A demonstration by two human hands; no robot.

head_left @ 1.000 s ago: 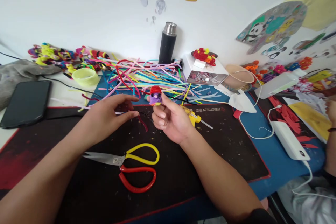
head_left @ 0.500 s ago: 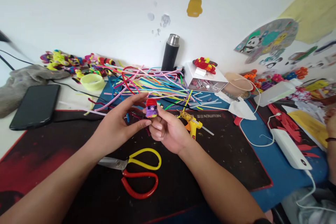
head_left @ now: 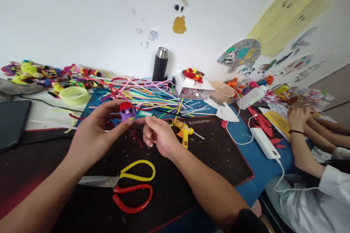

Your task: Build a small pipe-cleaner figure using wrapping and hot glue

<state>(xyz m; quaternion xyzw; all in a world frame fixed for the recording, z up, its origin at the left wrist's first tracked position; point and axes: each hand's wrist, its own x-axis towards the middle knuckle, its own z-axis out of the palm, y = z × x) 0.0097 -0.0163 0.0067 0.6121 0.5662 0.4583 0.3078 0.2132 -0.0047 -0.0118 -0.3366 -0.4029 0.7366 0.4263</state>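
Observation:
A small fuzzy figure [head_left: 127,112], red on top and purple below, is pinched between the thumb and fingers of my left hand [head_left: 94,131]. Just right of it is my right hand [head_left: 160,134], its index finger stretched toward the figure and the other fingers curled; nothing shows in it. Scissors [head_left: 133,189] with one yellow and one red handle lie on the dark mat [head_left: 218,160] below my hands. A yellow glue gun [head_left: 185,132] rests on the mat beyond my right hand.
Colourful pipe cleaners [head_left: 142,93] spread along the back, before a black bottle [head_left: 160,64]. A white box [head_left: 194,89] stands right of them. A yellow-green ring [head_left: 74,95] and phone [head_left: 13,123] lie left. At right are a power bank [head_left: 265,143] and other people's hands [head_left: 299,118].
The view has turned right. The figure has passed from my right hand's grip to my left hand's. My right hand has drawn a little away from it, index finger stretched out.

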